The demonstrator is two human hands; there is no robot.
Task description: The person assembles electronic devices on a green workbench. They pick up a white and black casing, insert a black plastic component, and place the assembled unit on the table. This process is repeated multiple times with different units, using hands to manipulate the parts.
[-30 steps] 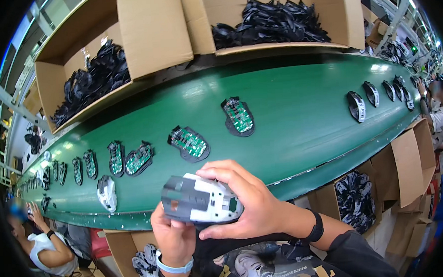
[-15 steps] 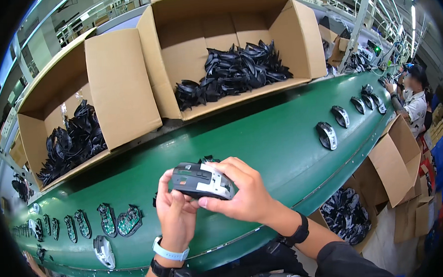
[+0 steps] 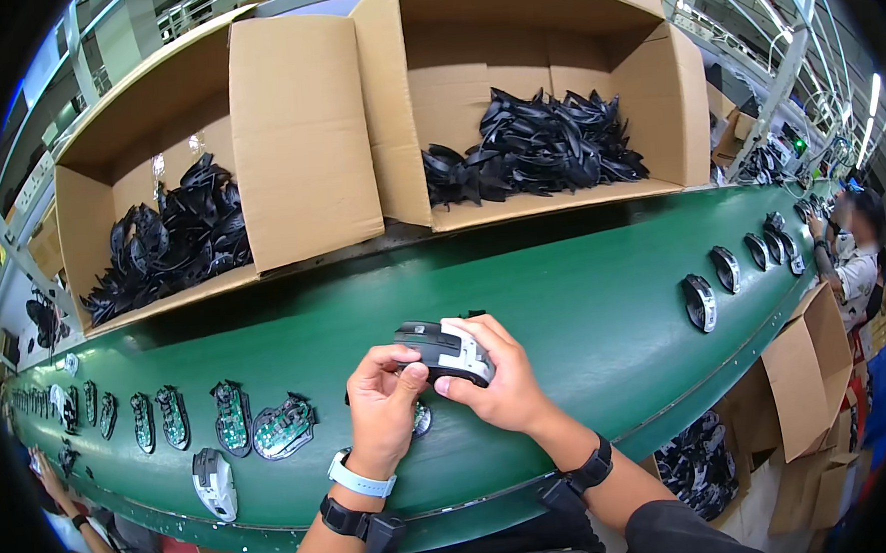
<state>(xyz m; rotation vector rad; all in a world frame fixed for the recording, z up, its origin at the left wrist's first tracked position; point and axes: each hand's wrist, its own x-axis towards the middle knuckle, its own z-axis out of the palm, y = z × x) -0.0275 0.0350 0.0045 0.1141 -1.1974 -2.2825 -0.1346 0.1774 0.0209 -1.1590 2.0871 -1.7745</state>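
Between my hands, above the green belt, is a black-and-white computer mouse with its shell partly uncovered. The fingertips and thumb of my left hand press together at its near left side. My right hand grips the other end, thumb on the near side and fingers over the white part. Behind my left wrist a round-ended piece lies on the belt, mostly hidden. Left of my hands are green circuit boards in black bases and a white-and-black mouse shell.
Two cardboard boxes with black plastic parts stand along the belt's far side. Several mice sit farther right, near a co-worker. Below the right edge is a box of dark parts. Another person's arm shows at lower left.
The whole view has shifted, so belt and boxes appear farther right. My left fingers have moved from the mouse's far left end to its near side; my right hand keeps its grip.
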